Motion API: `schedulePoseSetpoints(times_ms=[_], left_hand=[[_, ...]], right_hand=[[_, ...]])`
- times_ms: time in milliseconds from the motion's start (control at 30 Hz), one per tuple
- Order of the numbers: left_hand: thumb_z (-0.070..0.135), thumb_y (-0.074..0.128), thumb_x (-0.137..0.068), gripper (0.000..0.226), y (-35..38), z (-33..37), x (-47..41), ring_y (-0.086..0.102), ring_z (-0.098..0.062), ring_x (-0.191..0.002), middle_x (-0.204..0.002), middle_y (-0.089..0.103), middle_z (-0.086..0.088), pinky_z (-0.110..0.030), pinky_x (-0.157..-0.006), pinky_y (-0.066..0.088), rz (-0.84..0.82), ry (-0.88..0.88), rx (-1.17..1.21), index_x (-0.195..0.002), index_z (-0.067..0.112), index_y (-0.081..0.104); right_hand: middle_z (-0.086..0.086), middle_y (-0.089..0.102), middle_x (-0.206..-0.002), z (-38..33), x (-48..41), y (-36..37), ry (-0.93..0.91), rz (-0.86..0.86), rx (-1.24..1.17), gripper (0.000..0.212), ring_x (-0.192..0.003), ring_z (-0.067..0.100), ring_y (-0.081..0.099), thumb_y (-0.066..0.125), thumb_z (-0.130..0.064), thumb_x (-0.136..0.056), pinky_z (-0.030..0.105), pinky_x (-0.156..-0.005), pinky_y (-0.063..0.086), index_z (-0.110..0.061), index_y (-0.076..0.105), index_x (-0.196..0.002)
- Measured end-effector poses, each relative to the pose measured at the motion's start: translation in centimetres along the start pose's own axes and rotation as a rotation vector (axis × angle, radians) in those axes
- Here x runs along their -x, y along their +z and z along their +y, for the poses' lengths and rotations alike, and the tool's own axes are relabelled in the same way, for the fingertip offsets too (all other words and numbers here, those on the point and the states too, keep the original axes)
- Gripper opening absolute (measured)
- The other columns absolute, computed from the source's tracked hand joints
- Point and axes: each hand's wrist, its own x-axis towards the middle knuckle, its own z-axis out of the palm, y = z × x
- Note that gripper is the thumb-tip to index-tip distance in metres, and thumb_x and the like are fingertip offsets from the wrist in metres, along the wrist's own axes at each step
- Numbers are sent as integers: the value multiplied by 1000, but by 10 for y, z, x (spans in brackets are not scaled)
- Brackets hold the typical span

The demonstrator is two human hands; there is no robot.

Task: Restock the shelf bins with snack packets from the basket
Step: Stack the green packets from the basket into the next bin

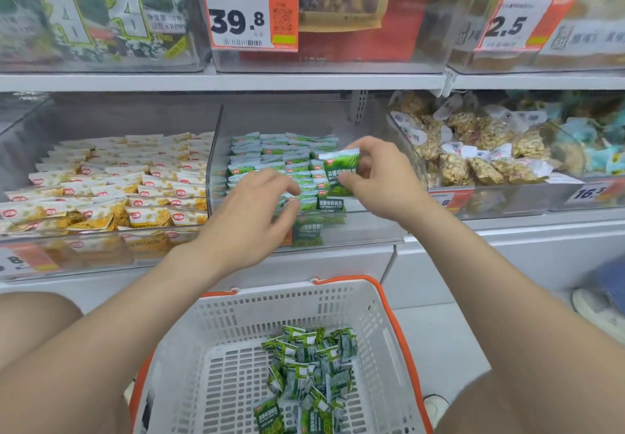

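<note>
The right hand (378, 180) has its grip pinched on one green packet (340, 170), thumb below and fingertips above. It holds the packet roughly upright just right of the frame's centre, over the right side of the middle bin (365, 229). The left hand (250, 210) reaches in beside it with curled fingers on the front of the standing rows (280, 156). Whether that grip pinches a packet or only steadies the row cannot be told.

The step looks like slotting the held packet into the front right of the rows. To do it well, the left hand would likely need to press the front packets back so a gap opens. The right hand could then lower the packet on edge, label forward like its neighbours, and let go only once it stands wedged. The rows are tight and the film looks slippery, so a hasty push may topple them.

A pile of loose packets (311, 366) lies in the basket (338, 290) at lower centre, so much restocking remains.
</note>
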Motion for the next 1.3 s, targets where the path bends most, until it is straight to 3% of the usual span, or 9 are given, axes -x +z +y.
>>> schedulePoseSetpoints(times_ms=[100,200,300,533,700,1000,1100,1200,1300], left_hand=[[51,38,-102,41,8,-4,-4,54,-22,-121,-126,58,5,-46,-104,44,-116,6,-65,-118,24,64],[59,36,-98,44,8,-5,-16,52,-24,-122,-129,56,5,-48,-103,44,-177,49,-146,-112,27,63],[67,36,-95,44,8,-12,-27,50,-21,-123,-129,52,8,-48,-106,42,-255,64,-72,-109,34,61],[74,36,-93,41,13,-22,-34,50,-18,-119,-119,53,14,-52,-106,41,-322,55,31,-106,42,59],[76,32,-90,50,13,-21,-35,51,-21,-119,-121,55,10,-50,-106,41,-339,53,-4,-108,40,62],[75,35,-93,56,14,-18,-25,55,-21,-116,-118,59,6,-47,-102,46,-208,58,-29,-118,33,62],[62,53,-92,38,6,-7,-18,55,-20,-108,-111,58,8,-42,-96,46,-19,103,10,-113,31,61],[49,66,-87,19,-7,11,-6,58,-5,-74,-75,61,15,-34,-73,50,120,110,111,-82,31,63],[54,64,-82,28,-6,21,13,62,0,-62,-61,64,17,-29,-65,54,-199,82,82,-70,29,65]], right_hand=[[2,72,-73,9,-19,4,44,-105,278,33,-89,25,68,76,-20,-84,28,-77,49,-22,70,-117],[4,70,-96,12,-33,9,162,-271,362,47,-87,19,65,83,-22,-80,25,-66,45,-19,69,-126],[6,66,-115,20,-46,20,229,-364,384,55,-96,21,60,88,-25,-78,25,-78,44,-17,66,-129],[1,64,-104,23,-56,31,228,-371,453,43,-89,19,61,94,-31,-70,24,-73,43,-23,71,-106],[6,64,-91,26,-55,35,155,-235,430,41,-75,15,61,98,-26,-57,22,-53,41,-23,69,-85],[2,56,-104,16,-39,22,233,-204,417,78,-85,18,62,96,-53,-58,31,-64,54,-10,58,-111],[5,63,-104,4,-24,14,-3,-102,478,47,-104,23,56,78,-42,-86,33,-79,44,-13,60,-118],[-4,68,-80,-16,10,11,-193,38,396,15,-85,20,64,61,-16,-85,34,-78,50,-20,67,-98],[-4,69,-69,-27,51,19,-171,-196,438,8,-76,17,66,60,-21,-81,32,-73,54,-24,65,-85]])
